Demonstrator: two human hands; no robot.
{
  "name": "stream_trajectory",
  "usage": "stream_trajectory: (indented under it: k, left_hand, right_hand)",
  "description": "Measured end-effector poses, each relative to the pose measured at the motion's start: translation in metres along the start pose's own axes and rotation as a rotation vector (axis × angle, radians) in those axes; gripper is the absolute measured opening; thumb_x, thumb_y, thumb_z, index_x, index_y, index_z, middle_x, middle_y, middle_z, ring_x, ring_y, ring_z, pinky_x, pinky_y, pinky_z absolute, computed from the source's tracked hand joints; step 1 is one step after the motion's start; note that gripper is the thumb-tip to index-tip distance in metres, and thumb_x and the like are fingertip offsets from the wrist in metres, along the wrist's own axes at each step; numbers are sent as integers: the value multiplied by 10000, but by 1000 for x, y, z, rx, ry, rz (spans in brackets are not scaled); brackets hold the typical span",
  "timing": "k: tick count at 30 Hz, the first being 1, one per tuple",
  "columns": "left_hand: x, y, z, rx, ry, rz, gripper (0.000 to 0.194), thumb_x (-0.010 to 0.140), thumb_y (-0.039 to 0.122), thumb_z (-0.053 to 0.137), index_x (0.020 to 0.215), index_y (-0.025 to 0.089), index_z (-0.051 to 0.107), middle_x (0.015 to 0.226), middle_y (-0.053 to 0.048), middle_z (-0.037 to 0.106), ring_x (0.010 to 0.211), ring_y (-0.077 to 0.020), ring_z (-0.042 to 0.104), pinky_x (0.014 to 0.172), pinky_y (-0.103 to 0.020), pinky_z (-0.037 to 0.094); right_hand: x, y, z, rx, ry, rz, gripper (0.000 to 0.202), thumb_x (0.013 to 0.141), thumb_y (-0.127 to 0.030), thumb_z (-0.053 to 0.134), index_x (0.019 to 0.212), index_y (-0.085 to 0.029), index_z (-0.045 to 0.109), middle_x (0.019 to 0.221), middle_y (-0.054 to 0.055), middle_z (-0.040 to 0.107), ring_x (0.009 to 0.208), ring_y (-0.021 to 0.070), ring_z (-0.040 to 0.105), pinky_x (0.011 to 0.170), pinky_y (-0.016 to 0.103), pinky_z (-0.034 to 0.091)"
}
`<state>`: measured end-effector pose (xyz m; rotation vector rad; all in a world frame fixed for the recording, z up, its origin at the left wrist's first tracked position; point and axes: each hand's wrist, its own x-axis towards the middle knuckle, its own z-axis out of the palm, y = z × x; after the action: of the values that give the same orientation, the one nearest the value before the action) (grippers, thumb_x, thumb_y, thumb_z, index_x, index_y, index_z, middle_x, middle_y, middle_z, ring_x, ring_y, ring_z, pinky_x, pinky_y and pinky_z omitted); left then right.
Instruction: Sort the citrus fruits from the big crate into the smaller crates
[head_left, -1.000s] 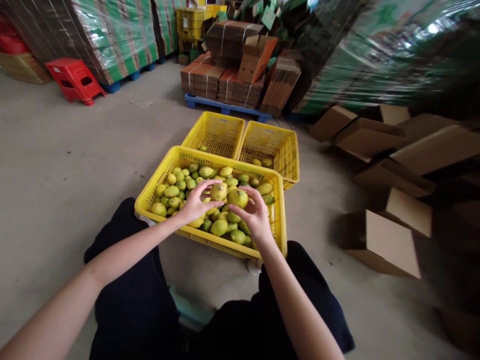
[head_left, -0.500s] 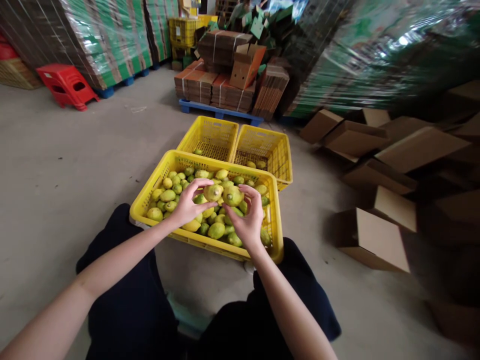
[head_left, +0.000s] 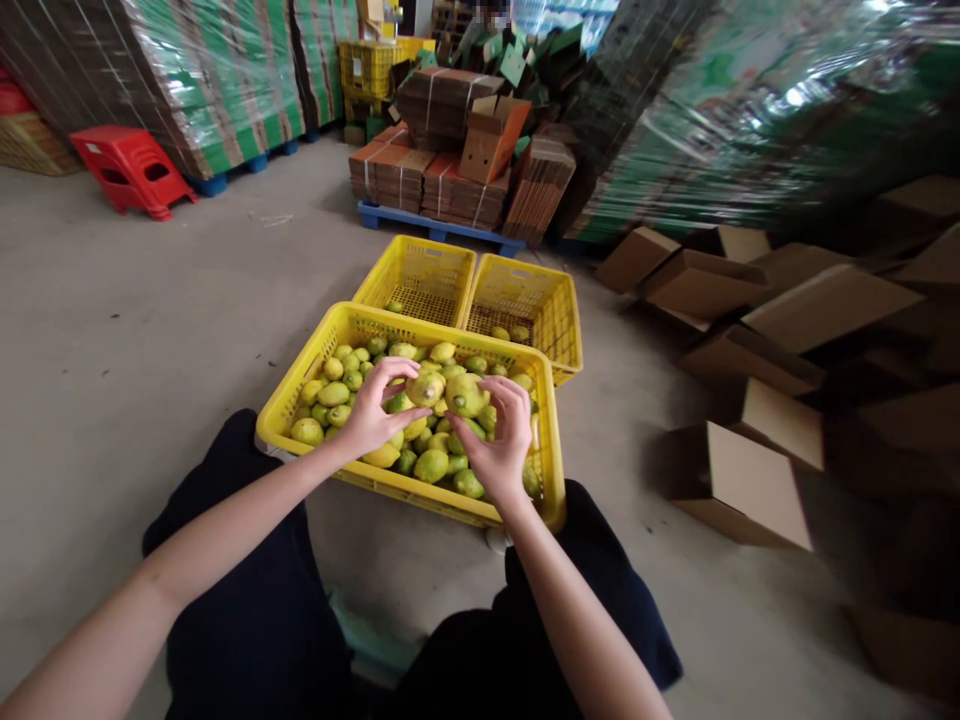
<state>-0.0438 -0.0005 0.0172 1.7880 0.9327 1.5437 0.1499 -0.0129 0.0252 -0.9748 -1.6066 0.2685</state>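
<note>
Between the thumb and fingers of my left hand (head_left: pixel 375 408) is a yellow-green lemon (head_left: pixel 425 390), its tip turned toward me. My right hand (head_left: pixel 501 432) grips a second, greener lemon (head_left: pixel 466 396) in the same way, close beside the first. Both fruits are held above a yellow plastic crate (head_left: pixel 300 450) that stands in front of my knees. Many loose lemons (head_left: pixel 431 466), from yellow to green, lie spread in it. My hands and the held fruits hide some of those in the middle.
Behind stand two deeper yellow crates, the left (head_left: pixel 420 262) with a lemon and the right (head_left: pixel 559 310) with a couple. Open cardboard boxes (head_left: pixel 757 480) litter the floor at right. Flattened cartons (head_left: pixel 390 170) sit on a blue pallet (head_left: pixel 442 228); a red stool (head_left: pixel 135 170) stands left.
Both hands keep their lemons in nearly the same place above the crate. The view has shifted very slightly.
</note>
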Motion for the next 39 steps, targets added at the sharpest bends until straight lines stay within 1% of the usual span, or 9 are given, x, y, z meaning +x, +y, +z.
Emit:
stream_trajectory:
  k: [10, 15, 18, 20, 22, 26, 29, 33, 39]
  left_hand:
    - [2, 10, -7, 314, -8, 426, 403, 873, 164, 709, 1223, 269, 540, 1217, -86, 615, 1199, -246, 644, 989, -454, 553]
    - [1, 6, -9, 208, -2, 496, 439, 875, 149, 706, 1225, 269, 471, 1254, -97, 611, 1252, -254, 629, 1001, -453, 559]
    - [-1, 5, -10, 216, -24, 465, 403, 864, 162, 720, 1190, 277, 513, 1253, -80, 625, 1263, -254, 622, 1013, -452, 553]
    - [-2, 7, -9, 181, -25, 359, 361, 842, 192, 749, 1149, 267, 574, 1235, -76, 643, 1249, -258, 627, 1011, -450, 555]
    - [0, 10, -7, 46, 1, 119, 380, 809, 252, 791, 1148, 251, 620, 1266, -91, 645, 1224, -261, 635, 983, -430, 571]
    - [8, 12, -5, -376, 1, -534, 518, 745, 311, 843, 1217, 206, 659, 1270, -108, 676, 1126, -259, 677, 948, -402, 588]
    - [12, 8, -7, -576, -14, -828, 414, 759, 242, 815, 1150, 176, 696, 1154, -103, 725, 1049, -252, 711, 929, -401, 600]
    - [11, 4, -9, -657, 59, -975, 238, 819, 163, 735, 1050, 164, 678, 1030, -103, 747, 963, -235, 742, 846, -372, 627]
    - [8, 5, -5, -629, 67, -997, 230, 834, 207, 751, 1044, 165, 666, 1056, -99, 738, 980, -218, 729, 864, -372, 616]
  right_hand:
    - [-2, -1, -3, 20, 29, -125, 466, 785, -171, 716, 1204, -300, 560, 1186, 79, 554, 1105, 276, 595, 920, 496, 551]
    - [-4, -1, -2, 33, 34, -131, 492, 786, -167, 715, 1224, -308, 542, 1187, 77, 547, 1101, 275, 598, 909, 498, 555]
    - [-7, -1, -2, 51, 41, -107, 478, 784, -191, 735, 1208, -306, 546, 1194, 80, 556, 1121, 278, 598, 918, 503, 557]
    - [-6, -2, -2, 77, 43, -69, 457, 774, -216, 756, 1180, -298, 563, 1191, 80, 573, 1142, 280, 599, 942, 507, 553]
    - [-2, -3, -4, 149, 15, 64, 445, 761, -264, 782, 1159, -285, 584, 1184, 80, 606, 1158, 280, 607, 960, 497, 553]
    - [9, -2, -7, 401, -168, 571, 467, 687, -382, 846, 1091, -256, 646, 1058, 53, 717, 1002, 258, 689, 883, 434, 582]
    - [14, -1, -9, 540, -201, 836, 452, 658, -434, 849, 1035, -250, 678, 945, 21, 752, 919, 244, 710, 857, 397, 570]
    - [14, 1, -11, 653, -170, 1015, 398, 636, -443, 847, 939, -257, 669, 836, -13, 740, 797, 210, 702, 757, 339, 563]
    - [12, 7, -4, 690, -154, 1028, 289, 643, -397, 771, 874, -231, 720, 945, 51, 755, 862, 245, 693, 680, 342, 566]
